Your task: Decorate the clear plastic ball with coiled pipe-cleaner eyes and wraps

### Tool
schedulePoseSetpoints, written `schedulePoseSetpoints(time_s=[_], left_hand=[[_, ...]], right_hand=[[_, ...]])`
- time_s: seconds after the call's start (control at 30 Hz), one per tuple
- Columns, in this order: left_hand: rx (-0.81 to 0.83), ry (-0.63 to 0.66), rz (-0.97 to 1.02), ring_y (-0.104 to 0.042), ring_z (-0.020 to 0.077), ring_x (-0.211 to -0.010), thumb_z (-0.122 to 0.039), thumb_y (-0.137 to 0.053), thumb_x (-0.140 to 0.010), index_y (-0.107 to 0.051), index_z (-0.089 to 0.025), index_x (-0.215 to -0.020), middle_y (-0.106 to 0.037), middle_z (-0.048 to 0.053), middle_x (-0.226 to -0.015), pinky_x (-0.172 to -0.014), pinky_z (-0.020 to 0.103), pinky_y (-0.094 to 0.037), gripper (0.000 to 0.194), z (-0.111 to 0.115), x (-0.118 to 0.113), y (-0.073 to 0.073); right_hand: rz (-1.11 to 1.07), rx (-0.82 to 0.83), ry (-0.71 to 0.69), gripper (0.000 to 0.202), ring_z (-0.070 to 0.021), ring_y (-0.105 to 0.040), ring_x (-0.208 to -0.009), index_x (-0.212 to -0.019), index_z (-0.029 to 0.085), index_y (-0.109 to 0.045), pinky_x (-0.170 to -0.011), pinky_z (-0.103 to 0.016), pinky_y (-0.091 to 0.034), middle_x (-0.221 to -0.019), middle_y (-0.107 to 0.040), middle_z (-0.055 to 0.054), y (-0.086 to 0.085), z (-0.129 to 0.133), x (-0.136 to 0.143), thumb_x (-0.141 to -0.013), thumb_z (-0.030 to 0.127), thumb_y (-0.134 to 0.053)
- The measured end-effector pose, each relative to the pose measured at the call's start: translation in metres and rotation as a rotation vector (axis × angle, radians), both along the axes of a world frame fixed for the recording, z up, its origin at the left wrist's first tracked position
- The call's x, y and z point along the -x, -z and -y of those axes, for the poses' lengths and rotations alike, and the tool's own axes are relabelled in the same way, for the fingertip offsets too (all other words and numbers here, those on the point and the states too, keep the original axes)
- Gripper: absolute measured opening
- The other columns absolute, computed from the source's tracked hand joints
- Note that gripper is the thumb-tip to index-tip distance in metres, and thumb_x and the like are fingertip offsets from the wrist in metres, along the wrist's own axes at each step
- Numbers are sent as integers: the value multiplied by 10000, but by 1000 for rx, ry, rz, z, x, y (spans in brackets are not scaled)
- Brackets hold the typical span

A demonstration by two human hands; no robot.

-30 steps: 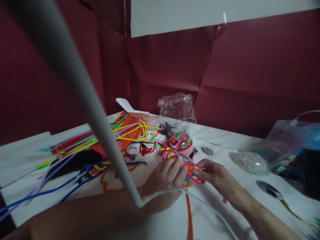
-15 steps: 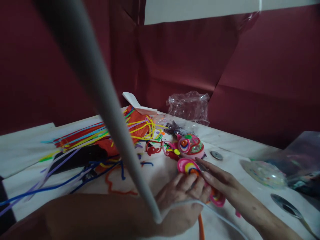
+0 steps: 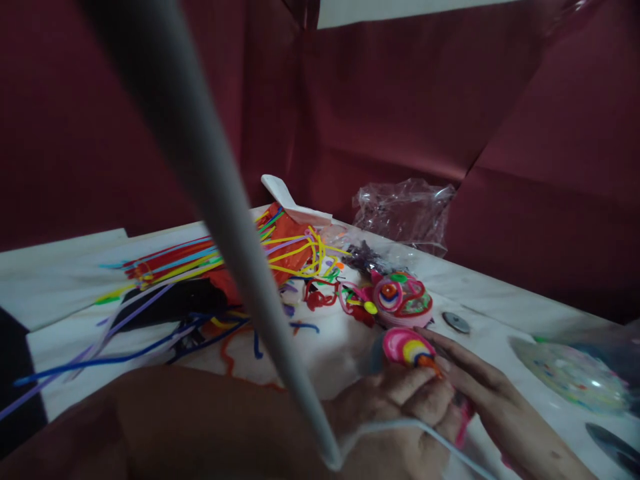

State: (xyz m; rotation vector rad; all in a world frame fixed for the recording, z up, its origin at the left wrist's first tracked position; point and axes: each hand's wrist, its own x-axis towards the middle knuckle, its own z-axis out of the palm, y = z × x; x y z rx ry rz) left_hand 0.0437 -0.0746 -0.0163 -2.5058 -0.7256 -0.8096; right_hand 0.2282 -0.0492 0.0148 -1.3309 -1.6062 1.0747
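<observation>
A colourful craft piece of coiled pipe cleaners, ringed in pink, yellow, blue and orange, is between my hands at the lower right. My left hand has its fingers bent over the piece and covers much of it. From the other side, my right hand holds its edge, the long fingers pointing to the upper left. Just beyond the fingertips sits a rounded craft with a pink rim and an orange-centred coil like an eye. A pale cord crosses in front of my left hand.
A thick grey rod slants across the view close to the camera. Loose pipe cleaners spread over the left of the white table. Behind lies a clear plastic bag. A grey disc and a clear, speckled packet are to the right.
The view has turned left, so the table things and both hands sit farther right. My left fingers cover more of the lower part of the coiled piece.
</observation>
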Motion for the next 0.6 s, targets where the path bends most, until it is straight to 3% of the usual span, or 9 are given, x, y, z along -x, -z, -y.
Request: schedulePoseSetpoints(time_s=[0.07, 0.1, 0.17, 0.23, 0.3, 0.37, 0.5, 0.6], left_hand=[[226, 122, 91, -519, 168, -1139, -367, -393, -906, -592, -187, -1130, -552, 61, -1260, -946, 253, -453, 349, -5, 9, -17], [323, 124, 203, -558, 168, -1071, -351, -442, -886, -616, -174, -1080, -598, 74, -1172, -927, 258, -464, 315, -10, 14, -24], [527, 64, 490, -593, 181, -994, -299, -525, -840, -619, -107, -1033, -646, 102, -1027, -895, 282, -483, 288, -26, 22, -35], [877, -2, 716, -616, 179, -970, -295, -539, -846, -542, -84, -1155, -646, 119, -1071, -837, 292, -512, 374, -43, 26, -38], [1279, 79, 710, -643, 193, -932, -342, -517, -866, -540, -103, -1161, -669, 113, -1051, -700, 281, -542, 380, -55, 25, -35], [1564, 171, 654, -613, 241, -1044, -401, -522, -860, -497, -162, -1237, -623, 114, -1187, -608, 268, -544, 447, -60, 21, -31], [1756, 255, 657, -592, 271, -1096, -389, -530, -863, -336, -182, -1366, -546, 146, -1295, -632, 319, -569, 578, -52, 7, -21], [1636, 439, 783, -574, 246, -1122, -367, -550, -856, -366, -164, -1351, -545, 153, -1292, -856, 398, -525, 565, -43, -2, -13]], right_hand=[[1, 10, 7, 458, -311, -565, -1124, -1162, 283, -659, -858, -382, -534, -1236, -615, -36, 2, 0, -3, -770, 519, -635], [-9, 9, 1, 445, -307, -551, -1142, -1150, 298, -665, -870, -371, -526, -1237, -614, -22, 2, -1, -4, -762, 517, -645], [-42, 11, -18, 418, -294, -519, -1179, -1127, 325, -676, -904, -342, -501, -1232, -619, 1, 3, -2, -7, -749, 504, -668], [-79, 32, -14, 416, -289, -511, -1188, -1125, 330, -675, -917, -337, -489, -1220, -630, -1, 5, -4, -10, -740, 488, -685], [-98, 58, 11, 437, -295, -521, -1178, -1131, 312, -671, -930, -358, -475, -1215, -635, -21, 9, -8, -13, -729, 482, -697], [-108, 75, 29, 465, -300, -515, -1183, -1141, 290, -665, -955, -381, -446, -1231, -624, -41, 12, -10, -14, -724, 495, -694], [-146, 53, 107, 526, -309, -505, -1191, -1157, 258, -652, -963, -407, -426, -1243, -611, -72, 15, -8, -14, -706, 525, -690], [-178, -30, 137, 485, -289, -526, -1172, -1154, 275, -655, -931, -362, -457, -1224, -625, -64, 11, 2, -15, -727, 503, -684]])
